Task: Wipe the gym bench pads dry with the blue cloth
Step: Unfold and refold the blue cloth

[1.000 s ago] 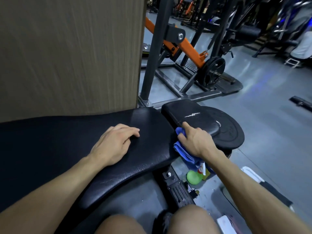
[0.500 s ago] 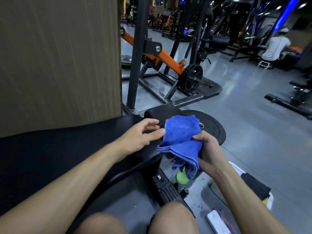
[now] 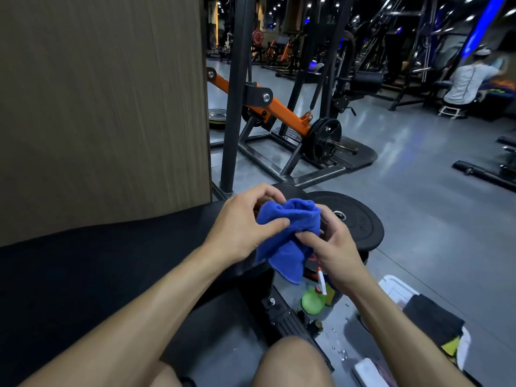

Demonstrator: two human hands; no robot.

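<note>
The blue cloth (image 3: pixel 287 236) is bunched up in the air between both hands, above the right end of the long black bench pad (image 3: pixel 97 263). My left hand (image 3: pixel 243 222) pinches its upper left part with thumb and fingers. My right hand (image 3: pixel 332 244) grips its right side, fingers pressed into the folds. A loose tail of cloth hangs down below the hands. The small black pad (image 3: pixel 293 189) beyond the bench end is mostly hidden behind the hands and the cloth.
A black weight plate (image 3: pixel 360 222) lies just right of the hands. On the floor below stand a green spray bottle (image 3: pixel 312 301) and a white bin (image 3: pixel 399 291) holding dark cloths. A brown panel (image 3: pixel 106 107) rises on the left; an orange-armed machine (image 3: pixel 282 113) stands ahead. A person (image 3: pixel 469 79) sits far right.
My right hand lifted the cloth off the small pad. My left hand left the bench pad and took hold of the cloth, which is now gathered between both hands.
</note>
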